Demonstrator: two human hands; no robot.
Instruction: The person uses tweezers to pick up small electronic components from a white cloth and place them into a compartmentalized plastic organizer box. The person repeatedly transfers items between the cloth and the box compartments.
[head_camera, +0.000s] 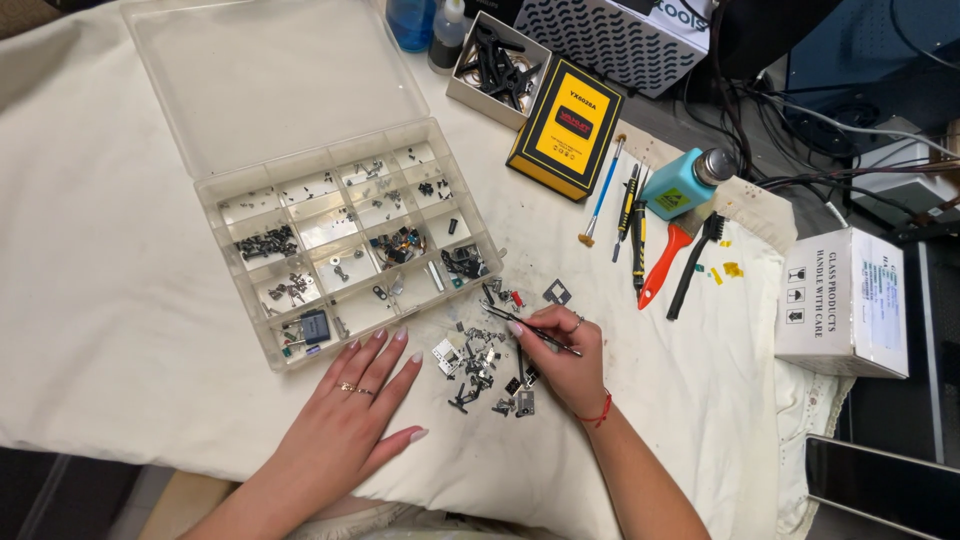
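The right hand (562, 362) rests near the front edge of the bench, its thumb and forefinger pressed together on a pair of tweezers (530, 328); the tweezers run up and to the left from the fingers, and their tips sit at the upper edge of a heap of small metal parts (485, 368) scattered on the white cloth (120, 260); the parts lie between the two hands, some of them touching the right hand's knuckles. The left hand (355, 400) lies flat on the cloth with its fingers spread, palm down, holding nothing; its fingertips (377, 337) come close to the front wall of a clear plastic box (345, 245) with many compartments, in which more small screws and parts lie sorted; the box's lid (265, 75) stands open toward the far left corner of the bench.

Toward the far edge sit a yellow and black box (566, 127) and, just beside it, a small white tray (497, 68) of black pieces; a blue bottle (411, 22) stands at the far edge next to a small dark-capped bottle (447, 35). To the right of the yellow box lie a thin blue-handled brush (603, 192), a screwdriver (626, 212), an orange-handled brush (663, 264) and a black brush (695, 265), side by side; a teal pump bottle (687, 182) lies tilted just above them. At the right edge of the bench stands a white cardboard box (845, 302); a dark phone (882, 485) lies at the front right corner.
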